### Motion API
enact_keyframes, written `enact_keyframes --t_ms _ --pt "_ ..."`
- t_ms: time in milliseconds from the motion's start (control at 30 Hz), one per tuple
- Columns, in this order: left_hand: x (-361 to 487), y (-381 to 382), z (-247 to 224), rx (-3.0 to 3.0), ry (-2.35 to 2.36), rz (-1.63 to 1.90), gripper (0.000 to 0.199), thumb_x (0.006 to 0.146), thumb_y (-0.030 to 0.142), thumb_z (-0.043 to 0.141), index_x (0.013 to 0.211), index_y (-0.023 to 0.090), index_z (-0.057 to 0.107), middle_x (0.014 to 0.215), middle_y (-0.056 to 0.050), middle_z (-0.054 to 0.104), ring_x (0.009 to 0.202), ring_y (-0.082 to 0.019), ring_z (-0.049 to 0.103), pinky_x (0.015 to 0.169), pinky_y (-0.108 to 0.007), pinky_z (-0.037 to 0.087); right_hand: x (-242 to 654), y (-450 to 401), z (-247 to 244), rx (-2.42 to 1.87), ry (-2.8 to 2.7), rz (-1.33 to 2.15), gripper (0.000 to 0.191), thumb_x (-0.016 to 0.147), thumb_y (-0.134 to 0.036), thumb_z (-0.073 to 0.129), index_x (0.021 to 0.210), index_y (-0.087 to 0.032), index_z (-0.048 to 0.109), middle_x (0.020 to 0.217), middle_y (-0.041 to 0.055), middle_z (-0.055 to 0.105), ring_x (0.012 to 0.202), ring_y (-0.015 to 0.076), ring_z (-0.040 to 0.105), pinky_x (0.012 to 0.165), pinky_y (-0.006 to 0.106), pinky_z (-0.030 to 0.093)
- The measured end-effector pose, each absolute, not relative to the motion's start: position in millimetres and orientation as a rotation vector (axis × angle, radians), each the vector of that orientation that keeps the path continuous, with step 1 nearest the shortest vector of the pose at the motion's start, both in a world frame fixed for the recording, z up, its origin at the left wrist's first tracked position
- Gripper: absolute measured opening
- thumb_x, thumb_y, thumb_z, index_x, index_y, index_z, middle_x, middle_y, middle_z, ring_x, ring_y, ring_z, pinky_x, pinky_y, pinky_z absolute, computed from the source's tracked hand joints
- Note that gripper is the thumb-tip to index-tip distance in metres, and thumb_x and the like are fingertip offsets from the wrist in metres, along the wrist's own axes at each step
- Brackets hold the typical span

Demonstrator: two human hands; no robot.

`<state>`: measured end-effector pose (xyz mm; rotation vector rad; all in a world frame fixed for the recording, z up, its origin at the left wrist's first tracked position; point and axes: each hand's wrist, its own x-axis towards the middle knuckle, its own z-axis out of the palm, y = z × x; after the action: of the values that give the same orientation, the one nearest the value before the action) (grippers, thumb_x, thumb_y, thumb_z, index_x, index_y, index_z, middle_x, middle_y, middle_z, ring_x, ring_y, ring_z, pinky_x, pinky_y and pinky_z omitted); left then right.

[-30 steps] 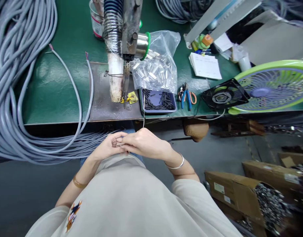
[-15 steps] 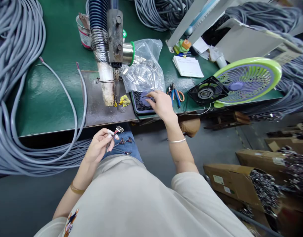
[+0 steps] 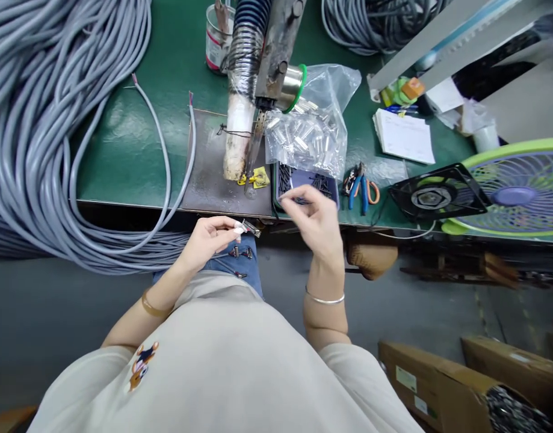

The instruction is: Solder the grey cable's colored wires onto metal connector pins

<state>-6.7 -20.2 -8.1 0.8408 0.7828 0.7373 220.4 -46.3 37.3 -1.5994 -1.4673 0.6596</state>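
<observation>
My left hand is closed over my lap, pinching a small metal multi-pin cable connector near the table edge. More wired connectors lie on my jeans just below it. My right hand is in front of a shallow dark tray of short black tubes. Its thumb and forefinger are brought together; anything between their tips is too small to make out. Behind the tray rests a clear plastic bag of shiny metal parts.
A soldering iron on a metal arm hangs beside a taped hose, over a dark plate. Grey cable coils fill the left. Blue-handled pliers, a small black fan and a green fan stand right.
My right hand has drawn back from over the tray towards me. My left hand has risen slightly with the connector, which has turned. The view has swung left.
</observation>
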Motion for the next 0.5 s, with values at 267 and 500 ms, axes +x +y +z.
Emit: enact_keyframes --t_ms 267,500 --pt "-8.1 -22.6 -1.5 0.989 0.690 0.696 0.014 0.074 0.024 0.083 0.078 0.012 0.079 0.058 0.000 0.062 0.044 -0.002 0.038 0.043 -0.016 0.029 193.1 -46.6 39.0 -1.348 -1.704 0.905 0.021 0.097 -0.031 0.063 0.083 -0.016 0.066 0.082 0.0015 0.064 0.071 0.0098 0.053 0.064 0.023 0.040" --pt "-7.4 -22.8 -3.8 0.969 0.681 0.687 0.013 0.076 0.023 0.082 0.077 0.012 0.076 0.060 0.000 0.063 0.044 -0.001 0.037 0.045 -0.016 0.032 191.1 -48.5 42.4 -1.336 -1.723 0.996 0.023 0.097 -0.031 0.063 0.080 -0.015 0.066 0.079 0.0013 0.063 0.065 0.0090 0.048 0.058 0.023 0.035"
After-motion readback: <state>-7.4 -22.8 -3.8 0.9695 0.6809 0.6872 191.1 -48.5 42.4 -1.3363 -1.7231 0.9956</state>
